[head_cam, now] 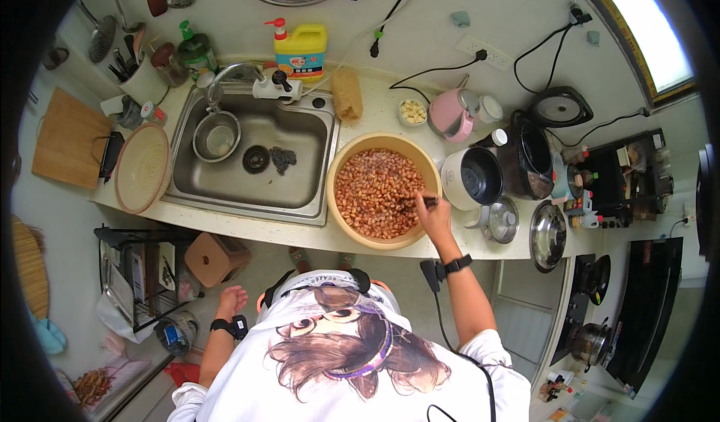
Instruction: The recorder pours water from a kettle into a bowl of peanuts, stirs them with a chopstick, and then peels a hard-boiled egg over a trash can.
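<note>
A large beige plastic basin [333, 196] stands on the counter just right of the sink, filled with reddish-brown peanuts or beans [378, 194] in liquid. My right hand [433, 213] is over the basin's right side, closed on a dark utensil [428, 201] whose far end goes down among the contents; its tip is hidden. My left hand [232, 300] hangs low at my left side, away from the counter, with its fingers loosely spread and nothing in it.
The steel sink [304, 163] holds a metal pot [217, 136]. A woven basket [143, 168] leans left of it. Right of the basin are a white pot [454, 179], a glass lidded pot [500, 219] and a pink kettle [450, 113]. Behind sits a bowl of peeled garlic [413, 112].
</note>
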Tool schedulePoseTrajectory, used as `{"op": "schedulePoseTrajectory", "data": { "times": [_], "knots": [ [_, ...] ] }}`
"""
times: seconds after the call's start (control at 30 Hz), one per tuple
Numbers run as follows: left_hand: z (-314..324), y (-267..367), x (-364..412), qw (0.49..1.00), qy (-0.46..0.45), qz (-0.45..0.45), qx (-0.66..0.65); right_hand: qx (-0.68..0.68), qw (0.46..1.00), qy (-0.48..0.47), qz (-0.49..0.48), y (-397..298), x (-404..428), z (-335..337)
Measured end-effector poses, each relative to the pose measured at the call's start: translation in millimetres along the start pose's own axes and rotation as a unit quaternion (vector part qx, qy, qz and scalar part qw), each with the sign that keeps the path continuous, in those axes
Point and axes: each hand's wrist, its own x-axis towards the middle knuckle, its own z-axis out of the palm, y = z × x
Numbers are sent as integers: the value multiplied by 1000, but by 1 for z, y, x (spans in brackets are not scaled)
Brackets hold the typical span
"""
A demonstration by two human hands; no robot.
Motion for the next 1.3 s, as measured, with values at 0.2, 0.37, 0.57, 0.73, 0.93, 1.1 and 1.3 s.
{"op": "schedulePoseTrajectory", "data": {
  "times": [0.2,0.37,0.57,0.73,0.93,1.1,1.3],
  "knots": [
    [-21,-19,4,1000,5,-7,-25,-25,987,136,-78,-6,57,60],
    [-20,-18,-1,1000,12,-23,18,86,987,86,-102,-31,38,85],
    [-2,-11,-6,999,0,-23,30,146,987,-43,-46,-12,-34,60],
    [11,-6,0,999,-26,19,20,123,988,-79,47,7,-33,-9],
    [8,-20,3,1000,-18,18,11,-49,998,47,19,7,37,10],
    [0,-37,1,999,-13,-16,36,-70,985,126,-97,-27,50,63],
    [6,-35,3,997,-33,-7,62,112,978,40,-170,-36,0,74]
  ]
}}
